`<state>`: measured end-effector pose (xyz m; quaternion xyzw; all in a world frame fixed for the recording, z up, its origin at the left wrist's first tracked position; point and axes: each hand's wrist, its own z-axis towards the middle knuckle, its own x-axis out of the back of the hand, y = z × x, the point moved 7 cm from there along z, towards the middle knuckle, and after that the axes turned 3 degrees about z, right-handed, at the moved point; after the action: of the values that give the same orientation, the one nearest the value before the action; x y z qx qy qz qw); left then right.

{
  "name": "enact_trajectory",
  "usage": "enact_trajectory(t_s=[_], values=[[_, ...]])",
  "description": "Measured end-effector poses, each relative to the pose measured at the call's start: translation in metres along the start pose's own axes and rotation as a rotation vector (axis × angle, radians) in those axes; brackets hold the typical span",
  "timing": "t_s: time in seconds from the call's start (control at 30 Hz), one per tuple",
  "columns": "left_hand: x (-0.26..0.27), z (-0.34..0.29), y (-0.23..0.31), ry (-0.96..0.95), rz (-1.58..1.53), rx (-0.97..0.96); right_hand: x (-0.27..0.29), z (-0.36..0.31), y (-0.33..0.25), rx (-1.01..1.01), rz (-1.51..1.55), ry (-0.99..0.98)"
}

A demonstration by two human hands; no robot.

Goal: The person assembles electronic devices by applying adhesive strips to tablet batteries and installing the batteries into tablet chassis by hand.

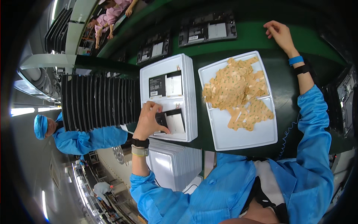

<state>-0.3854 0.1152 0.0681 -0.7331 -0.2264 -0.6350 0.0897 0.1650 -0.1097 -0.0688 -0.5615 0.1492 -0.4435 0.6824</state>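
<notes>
My left hand (148, 120) reaches into the front compartment of a white plastic tray (189, 97). Its thumb and fingers span a flat black-and-white battery pack (175, 123), gripping it at opposite edges; the palm hides part of it. A second battery pack (166, 85) lies in the far compartment. My right hand (279, 34) is out over the green work surface (250, 28) at the far right, fingers loosely bent and apart, with nothing visible in them. Between my arms, another white tray (242, 141) carries a heap of tan adhesive pieces (238, 89) with green marks.
Opened laptop bases (208, 28) stand along the far side. A row of black panels (99, 102) is stacked at left, near a person in blue (85, 140). More white trays (173, 162) are piled below the left tray. A coiled blue cord (286, 140) hangs near my right arm.
</notes>
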Motion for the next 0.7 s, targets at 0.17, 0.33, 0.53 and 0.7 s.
enact_trajectory(t_s=[0.17,0.33,0.53,0.7], values=[[0.017,-0.009,-0.019,0.085,-0.233,0.241,-0.004,0.003,-0.017,-0.002,0.078,0.009],[0.047,0.023,0.002,0.351,-0.659,0.085,0.015,0.003,-0.054,0.084,0.163,0.010],[0.067,0.115,0.072,0.433,-0.876,-0.218,-0.060,-0.040,-0.206,-0.021,0.565,-0.383],[0.044,0.215,0.124,0.469,-1.180,-0.326,-0.067,-0.039,-0.218,0.089,0.699,-0.148]])
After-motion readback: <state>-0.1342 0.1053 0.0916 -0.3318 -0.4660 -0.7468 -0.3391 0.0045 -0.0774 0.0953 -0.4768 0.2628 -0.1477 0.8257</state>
